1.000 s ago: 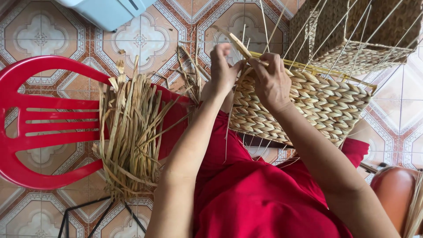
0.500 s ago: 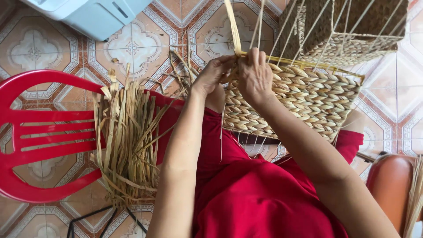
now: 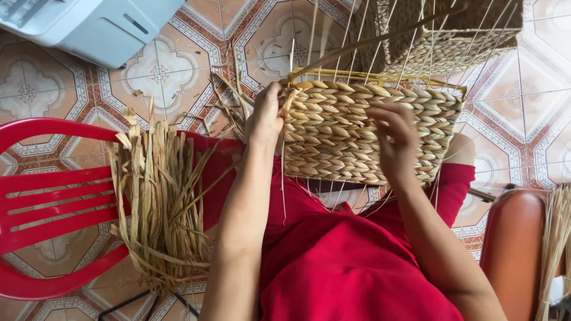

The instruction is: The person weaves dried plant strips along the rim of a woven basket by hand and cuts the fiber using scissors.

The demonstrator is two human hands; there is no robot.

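A red slatted plastic chair (image 3: 41, 208) stood at nine o'clock, a bundle of dried straw strips (image 3: 157, 202) against it. The rectangular half-woven straw basket (image 3: 333, 137) lay on the lap at centre. The left hand (image 3: 266, 116) clasped its edge; the right hand (image 3: 395, 139) pressed spread fingers on the weave.

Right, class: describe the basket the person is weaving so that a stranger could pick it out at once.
Start at the red lap. On it rests the half-woven basket, left hand at its corner and right hand on its face. Unlike the second basket on the floor beyond, it is touched by both hands.
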